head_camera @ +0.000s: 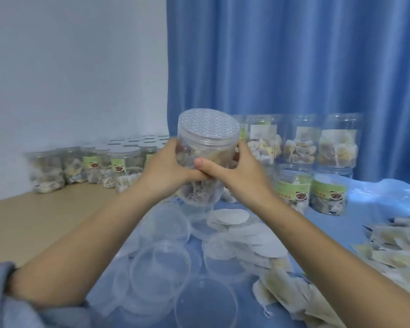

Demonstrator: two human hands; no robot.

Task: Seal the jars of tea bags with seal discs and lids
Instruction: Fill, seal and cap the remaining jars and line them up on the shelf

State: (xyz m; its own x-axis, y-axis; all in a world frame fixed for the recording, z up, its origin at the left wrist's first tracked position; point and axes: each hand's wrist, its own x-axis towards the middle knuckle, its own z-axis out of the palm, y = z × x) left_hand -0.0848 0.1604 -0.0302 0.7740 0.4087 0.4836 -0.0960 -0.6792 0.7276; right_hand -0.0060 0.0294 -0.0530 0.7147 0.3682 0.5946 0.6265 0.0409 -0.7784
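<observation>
I hold a clear plastic jar of tea bags (205, 147) up in the air above the table, tilted toward me. A clear lid (208, 131) with a white patterned seal disc under it covers its mouth. My left hand (166, 168) grips the jar's left side. My right hand (237, 171) grips its right side, thumb across the front. Loose clear lids (160, 266) lie on the blue cloth below. White seal discs (232, 217) lie in a heap just right of them.
Sealed jars (118, 162) stand in rows at the back left on the wooden tabletop. Jars without lids (317, 147) are stacked at the back right before a blue curtain. Loose tea bags (393, 247) are piled at the right and front right.
</observation>
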